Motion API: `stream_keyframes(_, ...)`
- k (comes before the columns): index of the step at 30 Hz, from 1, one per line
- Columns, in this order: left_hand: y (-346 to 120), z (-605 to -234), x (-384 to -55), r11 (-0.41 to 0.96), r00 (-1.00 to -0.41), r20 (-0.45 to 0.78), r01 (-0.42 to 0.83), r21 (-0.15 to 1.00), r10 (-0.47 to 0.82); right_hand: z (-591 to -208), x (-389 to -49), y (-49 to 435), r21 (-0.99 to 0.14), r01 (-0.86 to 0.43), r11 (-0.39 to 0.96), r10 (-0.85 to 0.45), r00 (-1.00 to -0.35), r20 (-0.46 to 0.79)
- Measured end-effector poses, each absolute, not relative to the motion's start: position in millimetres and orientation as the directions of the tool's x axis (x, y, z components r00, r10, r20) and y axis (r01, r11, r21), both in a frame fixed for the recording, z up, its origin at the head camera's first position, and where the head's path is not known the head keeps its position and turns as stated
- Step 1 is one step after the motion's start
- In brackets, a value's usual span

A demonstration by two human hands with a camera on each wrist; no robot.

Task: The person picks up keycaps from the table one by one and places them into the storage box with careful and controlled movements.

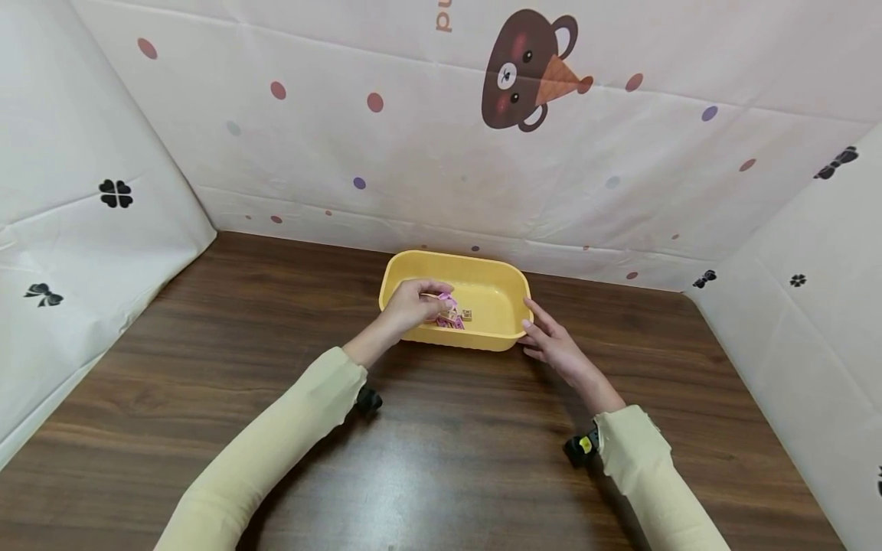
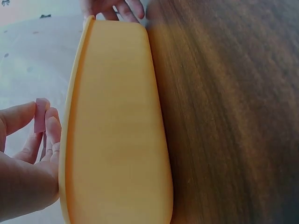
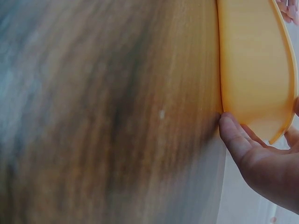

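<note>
A yellow plastic bin (image 1: 491, 306) stands on the table against the back wall covering. Over its left part, my left hand (image 1: 408, 308) pinches a small pink block (image 2: 40, 115) between thumb and fingertips, above the rim in the left wrist view. Beneath those fingertips, several small pink patterned pieces (image 1: 451, 322) and a tan piece (image 1: 467, 314) lie on the bin's floor, partly hidden by the hand and front wall. My right hand (image 1: 561, 353) holds the bin's right end, some fingertips at the rim and one low at the bottom corner in the right wrist view.
Dark wood-grain table (image 1: 455, 459) stretches in front of the bin and to both sides. White printed sheeting (image 1: 310, 153) rises close behind it, with more sheeting along the left and right edges.
</note>
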State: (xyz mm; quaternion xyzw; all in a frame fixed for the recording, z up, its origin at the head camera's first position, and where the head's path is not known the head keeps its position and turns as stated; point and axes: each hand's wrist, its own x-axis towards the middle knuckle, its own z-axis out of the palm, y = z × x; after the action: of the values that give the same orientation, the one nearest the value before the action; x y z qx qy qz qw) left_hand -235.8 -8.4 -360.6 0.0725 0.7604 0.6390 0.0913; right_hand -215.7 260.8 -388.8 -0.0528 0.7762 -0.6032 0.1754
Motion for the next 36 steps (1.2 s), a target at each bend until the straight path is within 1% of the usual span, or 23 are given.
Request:
stream_keyframes(8, -5, -361, -242, 0.222, -0.976, -0.055, -0.007, 0.975, 0.211, -390, -215, 261, -0.957, 0.123, 0.263, -0.298, -0.933, -0.202)
stream_keyframes(17, -3, -361, -246, 0.229, -0.973, -0.067, -0.014, 0.973, 0.221, -389, -215, 261, -0.959, 0.125, 0.254, -0.297, -0.934, -0.200)
stream_keyframes(25, 0, -364, -253, 0.311, -0.975, -0.069, 0.000, 0.950, 0.211, -390, -215, 261, -0.956, 0.131, 0.262, -0.289, -0.934, -0.207)
stream_keyframes(36, 2, -368, -259, 0.427, -0.974, -0.031, 0.069, 0.902, 0.222, -389, -216, 261, -0.955, 0.139, 0.260, -0.285, -0.935, -0.214)
